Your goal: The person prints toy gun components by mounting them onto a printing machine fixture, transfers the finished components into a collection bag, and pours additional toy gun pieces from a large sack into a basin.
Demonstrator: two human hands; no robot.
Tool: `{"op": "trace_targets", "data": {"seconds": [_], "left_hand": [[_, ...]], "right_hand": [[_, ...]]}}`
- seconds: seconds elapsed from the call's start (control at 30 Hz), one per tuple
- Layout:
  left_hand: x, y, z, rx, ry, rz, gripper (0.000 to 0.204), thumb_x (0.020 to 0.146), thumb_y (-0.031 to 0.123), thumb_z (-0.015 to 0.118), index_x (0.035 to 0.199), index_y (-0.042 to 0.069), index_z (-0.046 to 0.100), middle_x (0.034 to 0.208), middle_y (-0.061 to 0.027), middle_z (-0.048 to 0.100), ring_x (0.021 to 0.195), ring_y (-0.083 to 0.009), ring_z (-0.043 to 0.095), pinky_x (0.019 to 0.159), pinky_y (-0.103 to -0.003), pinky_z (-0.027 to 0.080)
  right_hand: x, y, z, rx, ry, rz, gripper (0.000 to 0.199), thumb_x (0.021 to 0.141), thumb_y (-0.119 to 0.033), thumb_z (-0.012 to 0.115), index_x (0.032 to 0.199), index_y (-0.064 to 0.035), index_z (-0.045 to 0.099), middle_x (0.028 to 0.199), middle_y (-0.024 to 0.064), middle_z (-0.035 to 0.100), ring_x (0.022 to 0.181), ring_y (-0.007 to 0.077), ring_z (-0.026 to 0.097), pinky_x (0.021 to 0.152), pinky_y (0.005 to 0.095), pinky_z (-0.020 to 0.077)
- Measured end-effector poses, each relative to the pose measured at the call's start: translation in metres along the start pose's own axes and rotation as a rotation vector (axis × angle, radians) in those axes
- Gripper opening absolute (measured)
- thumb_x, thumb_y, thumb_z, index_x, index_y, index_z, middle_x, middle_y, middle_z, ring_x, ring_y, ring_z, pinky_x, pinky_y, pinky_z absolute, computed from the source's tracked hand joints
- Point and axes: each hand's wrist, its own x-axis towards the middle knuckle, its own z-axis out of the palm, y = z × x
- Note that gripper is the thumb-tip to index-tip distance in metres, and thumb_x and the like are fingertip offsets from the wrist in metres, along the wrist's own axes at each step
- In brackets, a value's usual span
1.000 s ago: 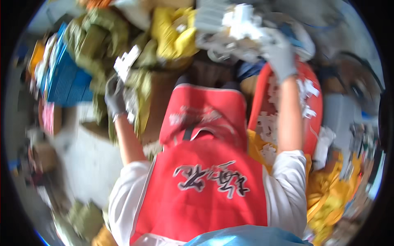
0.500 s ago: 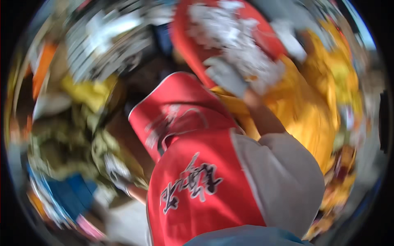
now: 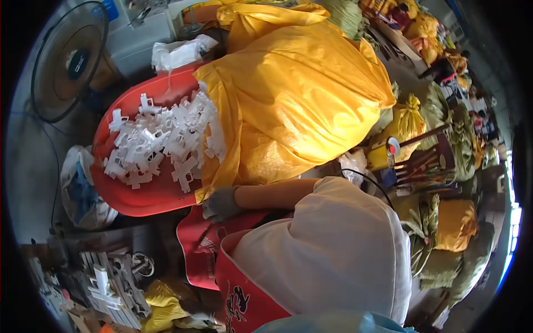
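Observation:
A red basin (image 3: 139, 197) holds a heap of several white plastic parts (image 3: 161, 144). A big yellow sack (image 3: 300, 94) lies tilted over the basin's right side, its open hem among the parts. My right hand (image 3: 221, 204), in a grey glove, sits at the sack's lower corner beside the basin's rim, its fingers curled on the hem. My bare forearm runs right to a white sleeve (image 3: 338, 244). A red apron (image 3: 244, 294) hangs below the hand. My left hand is out of view.
A standing fan (image 3: 69, 61) is at the upper left, with a white bag (image 3: 177, 53) behind the basin. A white and blue bag (image 3: 83, 186) lies left of the basin. More white parts (image 3: 105, 286) sit at the lower left. Yellow and green sacks (image 3: 452, 222) crowd the right.
The view has swung right from a cluttered pile to the red basin and yellow sack. My right hand has dropped from a raised reach to the sack's hem. My left hand has left view.

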Motion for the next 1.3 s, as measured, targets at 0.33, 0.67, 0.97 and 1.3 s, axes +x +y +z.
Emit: {"op": "trace_targets", "data": {"seconds": [0.33,0.67,0.97,1.3], "left_hand": [[0.024,0.021,0.002,-0.004,-0.059,0.06,0.031,0.094,0.02,0.049,0.113,-0.002,0.06,0.112,-0.0198,0.061,0.099,-0.0317,0.059,0.087,-0.036,0.046],[0.053,0.061,0.029,0.014,-0.107,0.207,0.03,0.093,0.021,0.049,0.11,-0.001,0.061,0.108,-0.0202,0.062,0.095,-0.0335,0.06,0.084,-0.038,0.047],[0.053,0.085,0.038,0.004,-0.131,0.248,0.03,0.092,0.023,0.049,0.107,0.0,0.062,0.104,-0.0205,0.063,0.091,-0.0351,0.06,0.081,-0.041,0.047],[0.03,0.077,-0.007,-0.04,-0.088,0.063,0.029,0.092,0.024,0.049,0.105,0.001,0.063,0.1,-0.0209,0.064,0.086,-0.0368,0.061,0.078,-0.043,0.048]], "right_hand": [[0.017,0.007,-0.004,-0.042,-0.039,0.048,0.031,0.086,-0.038,0.051,0.094,-0.0094,0.06,0.1,0.0137,0.062,0.096,0.0315,0.061,0.084,0.0447,0.0464],[0.008,0.005,-0.005,-0.171,-0.175,0.039,0.028,0.084,-0.033,0.053,0.1,-0.0117,0.061,0.105,0.0122,0.062,0.099,0.0303,0.061,0.084,0.0439,0.049],[0.007,0.016,0.01,-0.159,-0.226,0.074,0.025,0.085,-0.028,0.053,0.105,-0.0133,0.059,0.105,0.0111,0.061,0.099,0.0306,0.062,0.082,0.0441,0.05],[0.031,0.055,0.002,0.135,-0.115,-0.187,0.03,0.081,-0.035,0.056,0.098,-0.0109,0.063,0.099,0.0133,0.063,0.091,0.0323,0.062,0.081,0.0446,0.0483]]}}
